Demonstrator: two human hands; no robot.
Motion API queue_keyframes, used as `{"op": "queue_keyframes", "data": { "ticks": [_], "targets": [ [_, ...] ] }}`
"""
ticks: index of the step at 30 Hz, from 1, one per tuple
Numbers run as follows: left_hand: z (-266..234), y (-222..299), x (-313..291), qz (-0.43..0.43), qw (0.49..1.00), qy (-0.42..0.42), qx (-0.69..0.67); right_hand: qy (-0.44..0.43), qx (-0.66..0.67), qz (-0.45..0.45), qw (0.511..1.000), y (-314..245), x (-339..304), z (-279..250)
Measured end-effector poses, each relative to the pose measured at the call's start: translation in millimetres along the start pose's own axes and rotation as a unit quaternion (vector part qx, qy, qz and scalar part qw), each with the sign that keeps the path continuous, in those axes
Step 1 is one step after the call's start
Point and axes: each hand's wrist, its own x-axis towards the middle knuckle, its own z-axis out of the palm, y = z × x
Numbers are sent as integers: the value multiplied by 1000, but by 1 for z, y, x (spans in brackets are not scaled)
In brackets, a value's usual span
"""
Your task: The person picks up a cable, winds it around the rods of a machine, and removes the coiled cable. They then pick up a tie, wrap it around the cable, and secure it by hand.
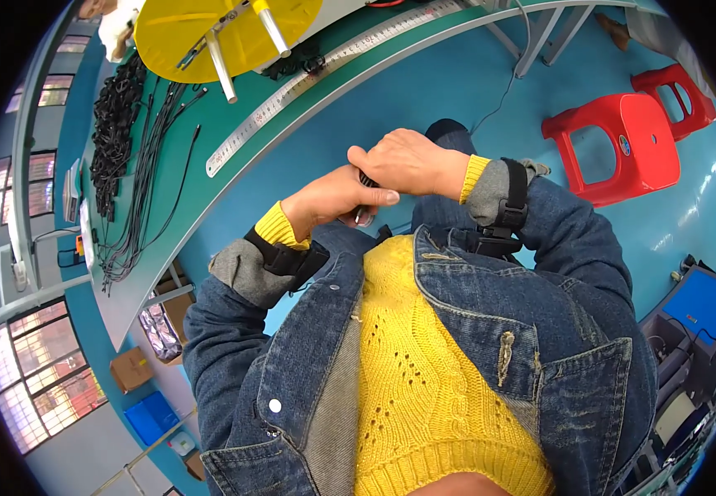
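Observation:
My left hand (pixel 333 198) and my right hand (pixel 403 161) meet in front of my body, off the edge of the green-topped table (pixel 172 198). Both are closed round a small black cable bundle (pixel 366 179). Its dark strands show between the hands and below my left thumb; the fingers cover most of it. My right hand lies over the top end, with the left just beneath. Black straps circle both my wrists.
On the table lie a long steel ruler (pixel 267 112), a pile of bundled black cables (pixel 116 116), loose cables (pixel 139 186) and a yellow disc (pixel 209 41) with white posts. Red stools (pixel 622 149) stand right. Another person's white sleeve (pixel 118 29) shows far left.

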Motion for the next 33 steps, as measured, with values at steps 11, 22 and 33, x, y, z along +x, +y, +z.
{"op": "queue_keyframes", "data": {
  "ticks": [11, 22, 33],
  "targets": [
    [10, -15, -4, 48, 958, 16, -282, 145, 228, 35, 962, 16, 5, 38],
    [1, -24, -9, -14, 984, -25, -178, 45, 236, 128, 962, 0, 5, 35],
    [7, -40, -7, 84, 992, 34, -90, 125, 197, -3, 972, -1, 9, 41]
  ]
}}
